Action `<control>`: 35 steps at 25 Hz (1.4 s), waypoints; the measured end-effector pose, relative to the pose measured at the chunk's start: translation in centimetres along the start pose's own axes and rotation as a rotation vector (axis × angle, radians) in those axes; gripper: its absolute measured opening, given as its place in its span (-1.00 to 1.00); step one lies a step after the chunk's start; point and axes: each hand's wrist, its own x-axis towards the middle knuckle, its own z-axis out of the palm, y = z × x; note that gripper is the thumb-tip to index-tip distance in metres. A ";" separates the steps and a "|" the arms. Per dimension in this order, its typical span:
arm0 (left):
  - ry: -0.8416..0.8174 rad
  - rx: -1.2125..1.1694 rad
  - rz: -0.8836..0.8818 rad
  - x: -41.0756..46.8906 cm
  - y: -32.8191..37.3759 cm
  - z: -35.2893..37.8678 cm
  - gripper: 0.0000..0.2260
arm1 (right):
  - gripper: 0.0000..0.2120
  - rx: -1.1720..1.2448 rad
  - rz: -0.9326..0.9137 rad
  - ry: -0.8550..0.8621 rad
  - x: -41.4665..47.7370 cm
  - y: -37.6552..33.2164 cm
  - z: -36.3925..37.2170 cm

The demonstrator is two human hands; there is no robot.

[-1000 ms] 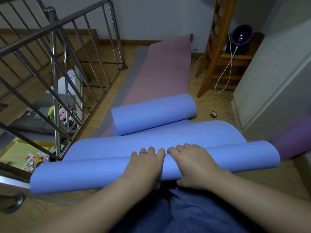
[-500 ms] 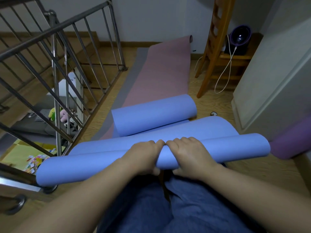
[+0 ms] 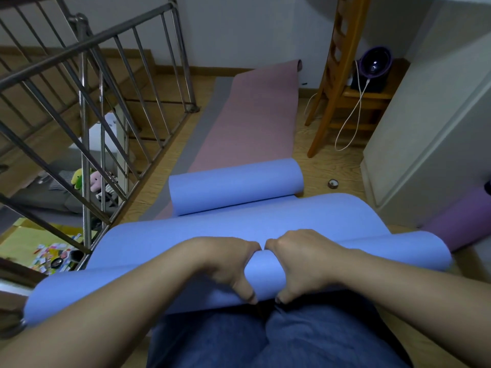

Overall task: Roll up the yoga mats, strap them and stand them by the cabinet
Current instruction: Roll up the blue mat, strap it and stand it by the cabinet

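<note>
Both hands, left hand (image 3: 225, 264) and right hand (image 3: 303, 261), grip blue mat (image 3: 265, 221) near-edge roll

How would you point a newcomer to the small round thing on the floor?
Start at the pale cabinet on the right. On the wooden floor left of its base, beside the curled far end of the blue mat, lies a small round ring. It touches nothing and is far smaller than the mat and wooden chair near it.
</note>
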 end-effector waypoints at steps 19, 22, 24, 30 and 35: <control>0.657 0.406 -0.104 2.2 -0.4 4.4 -0.23 | -0.32 -0.010 0.082 0.091 3.2 1.8 0.6; 0.482 0.287 -0.085 2.6 -1.1 2.2 -0.29 | -0.26 -0.211 0.043 0.332 3.0 1.1 3.9; 0.385 0.161 -0.046 3.1 -1.5 1.0 -0.33 | -0.30 -0.239 0.021 0.385 3.3 1.8 3.9; 0.089 0.008 -0.028 3.4 -1.9 -2.4 -0.37 | -0.40 -0.088 0.018 0.150 3.3 1.9 -0.7; -0.227 -0.204 0.061 1.1 -0.5 -2.7 -0.57 | -0.41 0.089 -0.034 -0.204 1.7 1.4 -2.2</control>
